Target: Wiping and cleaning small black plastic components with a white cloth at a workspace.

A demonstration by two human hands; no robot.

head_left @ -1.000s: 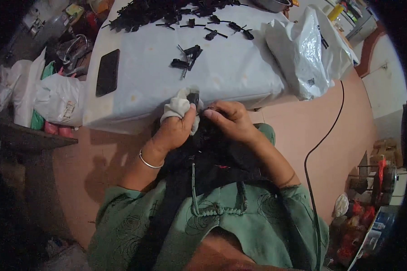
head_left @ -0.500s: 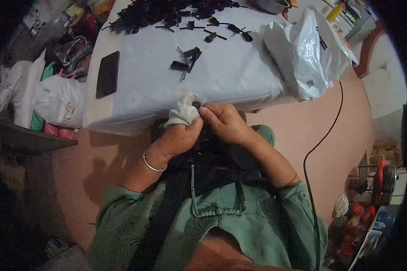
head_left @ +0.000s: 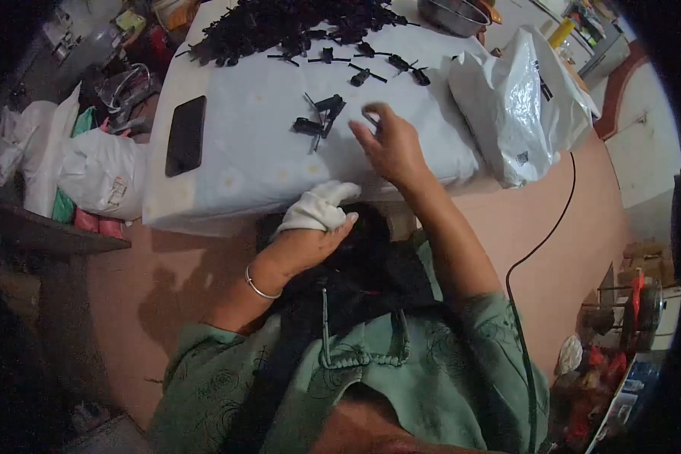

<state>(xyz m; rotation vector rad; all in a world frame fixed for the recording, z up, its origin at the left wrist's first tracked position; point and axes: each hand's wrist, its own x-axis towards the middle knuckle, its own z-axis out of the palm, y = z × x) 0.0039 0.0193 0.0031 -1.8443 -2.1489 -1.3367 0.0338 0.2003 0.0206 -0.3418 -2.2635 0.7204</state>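
My left hand (head_left: 307, 240) is held low at the table's front edge. A white cloth glove (head_left: 318, 208) covers its fingers, while the thumb is bare and stands apart from them; nothing shows between. Above the tabletop, my right hand (head_left: 395, 147) reaches forward, thumb and forefinger apart and slightly blurred. A small dark sliver shows at its fingertips, too unclear to name. Just left of those fingertips lies a small group of black plastic parts (head_left: 327, 106) with thin rods. Farther back, several similar black parts (head_left: 361, 76) are scattered before a large black heap (head_left: 280, 30).
A dark phone (head_left: 186, 136) lies on the left of the white-covered table (head_left: 242, 151). On the right stands a white plastic bag (head_left: 499, 113), with a metal bowl (head_left: 454, 17) behind it. A black cable (head_left: 541, 246) hangs at my right. Bags (head_left: 102, 166) fill a left shelf.
My right hand has left the gloved left hand and moved forward over the table, its fingers spreading. My left hand has stayed near the edge, its thumb and fingers now parted.
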